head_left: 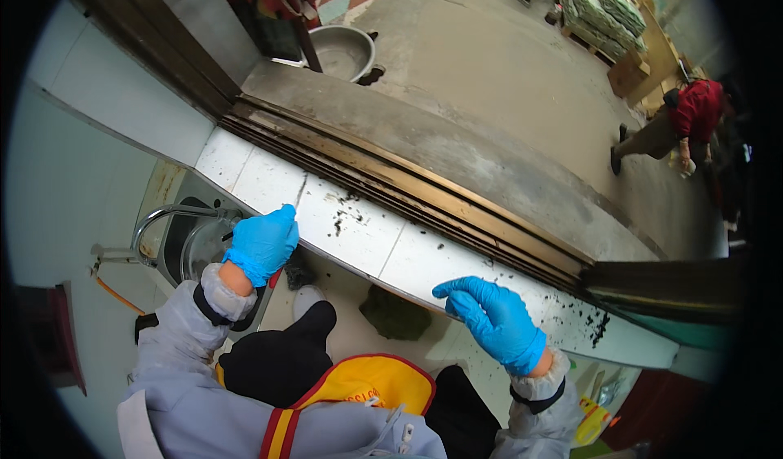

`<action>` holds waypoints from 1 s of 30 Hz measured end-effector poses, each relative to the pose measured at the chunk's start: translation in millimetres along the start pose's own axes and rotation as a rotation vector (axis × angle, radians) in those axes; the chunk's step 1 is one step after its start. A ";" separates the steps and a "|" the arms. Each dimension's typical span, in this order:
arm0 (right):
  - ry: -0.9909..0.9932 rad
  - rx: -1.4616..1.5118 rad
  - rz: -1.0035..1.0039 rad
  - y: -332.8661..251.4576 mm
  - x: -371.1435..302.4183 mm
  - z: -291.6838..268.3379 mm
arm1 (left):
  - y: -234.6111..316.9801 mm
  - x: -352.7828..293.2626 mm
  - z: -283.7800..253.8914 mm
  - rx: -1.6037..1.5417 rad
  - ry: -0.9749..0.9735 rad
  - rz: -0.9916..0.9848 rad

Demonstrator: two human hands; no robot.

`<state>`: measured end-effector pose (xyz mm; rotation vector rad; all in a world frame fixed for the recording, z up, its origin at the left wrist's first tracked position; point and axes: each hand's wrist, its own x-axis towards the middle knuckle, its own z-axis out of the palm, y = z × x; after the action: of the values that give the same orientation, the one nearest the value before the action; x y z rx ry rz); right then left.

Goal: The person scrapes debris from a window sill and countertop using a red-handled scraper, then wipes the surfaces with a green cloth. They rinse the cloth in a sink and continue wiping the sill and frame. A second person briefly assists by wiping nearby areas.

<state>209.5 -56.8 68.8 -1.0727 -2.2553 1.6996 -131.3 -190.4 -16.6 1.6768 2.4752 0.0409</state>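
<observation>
My left hand (263, 245), in a blue glove, is closed in a fist at the near edge of the white tiled sill (351, 235). A small dark tip shows at one side of the fist and a bit of red below it; I cannot make out what they belong to. My right hand (493, 320), also gloved in blue, hovers by the sill's near edge farther right, its fingers stretched to the left and nothing visible in them. Black crumbs (338, 221) lie scattered over the tiles, thickest by the brown sliding-window track (408, 202) and at the right end (599, 328).
Left of me is a sink (183, 235) with a curved metal faucet (163, 212). Beyond the track lies a concrete floor (489, 68) with a grey metal basin (342, 51). A person in red (697, 112) stands far right, near a cardboard box (628, 73) and stacked sacks (599, 11).
</observation>
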 end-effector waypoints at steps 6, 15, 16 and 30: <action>0.126 0.050 0.041 17.6 -38.6 -29.4 | 34.4 7.6 -5.9 -0.065 -0.078 0.202; 0.381 0.346 0.097 76.5 -107.4 -42.1 | 78.1 7.6 -8.6 -0.062 -0.227 0.291; 0.381 0.352 0.101 82.6 -112.4 -43.1 | 85.4 8.1 -9.7 -0.052 -0.258 0.280; 0.463 0.494 0.059 121.4 -155.2 -46.5 | 195.9 -0.5 0.7 -0.027 -0.400 0.449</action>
<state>403.2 -98.0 26.6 -1.2465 -1.4433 1.6791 49.5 -117.6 3.7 1.9670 1.7783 -0.1904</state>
